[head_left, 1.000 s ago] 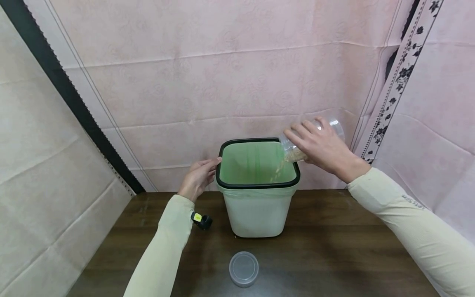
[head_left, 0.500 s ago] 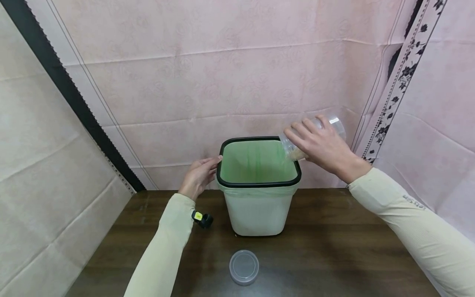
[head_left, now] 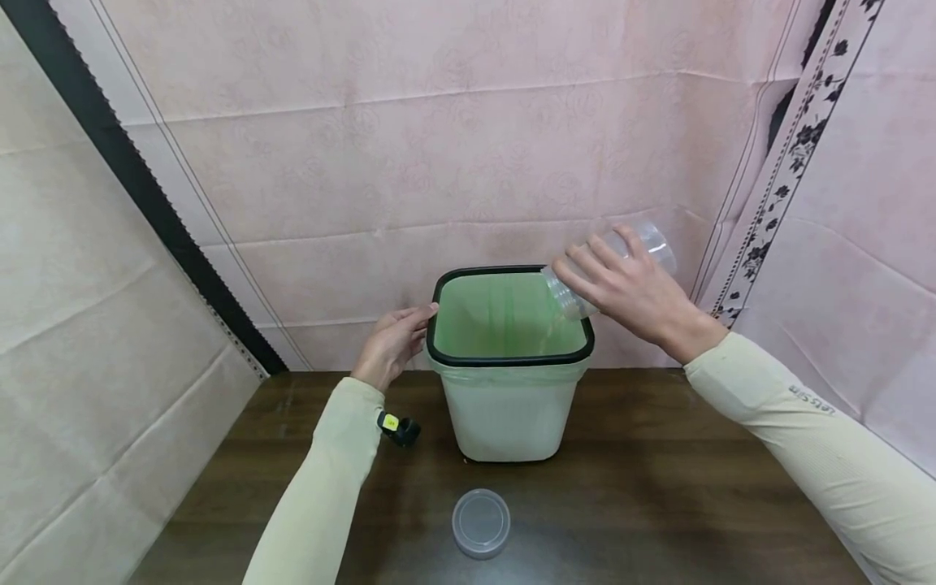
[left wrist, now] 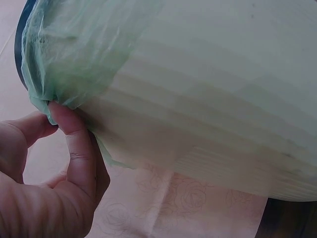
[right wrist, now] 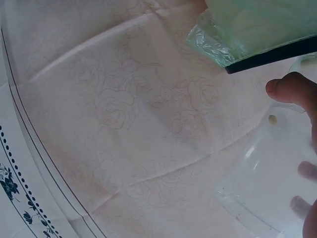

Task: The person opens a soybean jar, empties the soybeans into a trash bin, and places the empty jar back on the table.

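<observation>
A white bin with a green plastic liner and a black rim stands on the table. At its left edge my left hand pinches the rim and liner between thumb and fingers; the left wrist view shows the fingertips on the folded liner. My right hand grips a clear plastic jar, tilted mouth-down over the bin's right rim. Through the jar wall in the right wrist view, one small pale piece shows. The bin's bottom is hidden from the head view.
A round translucent lid lies on the dark wooden table in front of the bin. Behind and at both sides hang pale patterned cloth walls. A small black device is strapped at the left wrist.
Pale pieces that spilled from the jar into the bin earlier have mostly left it. The jar has shifted slightly left and now looks nearly empty. My left hand stays at the rim.
</observation>
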`<action>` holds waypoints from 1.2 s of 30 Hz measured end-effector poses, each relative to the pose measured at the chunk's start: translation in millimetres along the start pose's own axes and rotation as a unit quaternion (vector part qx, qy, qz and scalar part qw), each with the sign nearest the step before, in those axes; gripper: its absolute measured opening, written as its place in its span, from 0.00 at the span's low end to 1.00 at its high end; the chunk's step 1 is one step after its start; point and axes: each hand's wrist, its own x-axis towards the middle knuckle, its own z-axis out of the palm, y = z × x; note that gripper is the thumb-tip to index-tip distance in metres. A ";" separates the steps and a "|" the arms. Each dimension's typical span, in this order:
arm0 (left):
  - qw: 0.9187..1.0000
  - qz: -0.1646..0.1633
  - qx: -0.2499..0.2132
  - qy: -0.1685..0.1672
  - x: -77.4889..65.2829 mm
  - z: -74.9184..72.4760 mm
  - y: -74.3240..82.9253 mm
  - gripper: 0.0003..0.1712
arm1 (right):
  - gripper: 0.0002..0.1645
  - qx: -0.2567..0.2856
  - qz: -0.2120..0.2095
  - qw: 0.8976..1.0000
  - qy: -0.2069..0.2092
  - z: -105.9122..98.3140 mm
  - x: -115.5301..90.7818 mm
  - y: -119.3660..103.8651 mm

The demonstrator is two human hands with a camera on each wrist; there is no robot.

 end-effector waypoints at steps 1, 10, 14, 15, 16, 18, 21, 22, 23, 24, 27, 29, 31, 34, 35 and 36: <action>1.000 0.000 0.000 0.001 -0.4 -0.4 0.5 0.18 | 0.50 -0.003 -0.002 1.000 0.001 -0.1 0.6 0.1; 1.000 0.001 -0.006 0.003 -2.8 -4.1 3.0 0.19 | 0.53 -0.034 0.025 0.998 0.049 -7.7 7.3 4.6; 1.000 -0.002 -0.008 0.005 -3.8 -3.1 3.0 0.20 | 0.47 -0.042 0.036 0.996 0.064 -8.4 10.9 3.3; 1.000 -0.003 -0.008 0.004 -3.3 -2.8 2.7 0.21 | 0.48 -0.043 0.025 0.997 0.054 -8.0 11.3 2.4; 1.000 -0.004 -0.007 0.005 -3.5 -2.2 2.8 0.21 | 0.49 -0.049 0.011 0.998 0.039 -7.8 11.8 1.4; 1.000 -0.005 -0.005 0.005 -2.9 -1.3 2.3 0.22 | 0.54 -0.055 -0.023 0.998 0.006 -7.7 12.9 -0.7; 1.000 -0.003 -0.003 0.006 -2.2 0.0 1.5 0.23 | 0.57 -0.072 -0.056 0.996 -0.022 -10.1 14.9 -3.3; 1.000 -0.003 -0.003 0.006 -2.2 0.4 1.3 0.24 | 0.57 -0.075 -0.057 0.995 -0.022 -11.2 16.1 -3.7; 1.000 -0.002 -0.003 0.005 -2.1 0.5 1.0 0.24 | 0.57 -0.076 -0.054 0.995 -0.017 -12.2 17.4 -3.8; 1.000 -0.002 -0.004 0.004 -2.1 0.5 0.6 0.24 | 0.57 -0.077 -0.048 0.996 -0.011 -13.0 18.8 -3.8; 1.000 -0.004 -0.007 0.002 -1.8 -0.2 -0.7 0.23 | 0.55 -0.076 -0.034 0.997 -0.004 -14.6 22.3 -4.2; 1.000 -0.006 -0.005 0.002 -2.1 -0.8 -1.1 0.23 | 0.54 -0.072 -0.034 0.997 -0.015 -14.0 22.9 -5.2; 1.000 -0.007 -0.004 0.001 -2.3 -1.2 -1.3 0.24 | 0.54 -0.054 -0.035 0.997 -0.033 -13.9 22.0 -6.2; 1.000 -0.005 0.001 0.000 -3.1 -0.2 -0.7 0.25 | 0.58 -0.002 -0.016 0.999 -0.049 -15.9 18.1 -5.7; 1.000 -0.004 0.001 0.000 -3.2 0.3 -0.5 0.25 | 0.59 0.023 0.000 0.999 -0.048 -17.8 16.4 -5.3; 1.000 -0.003 0.000 0.000 -3.2 1.0 -0.3 0.25 | 0.62 0.049 0.018 0.998 -0.047 -20.2 14.3 -4.9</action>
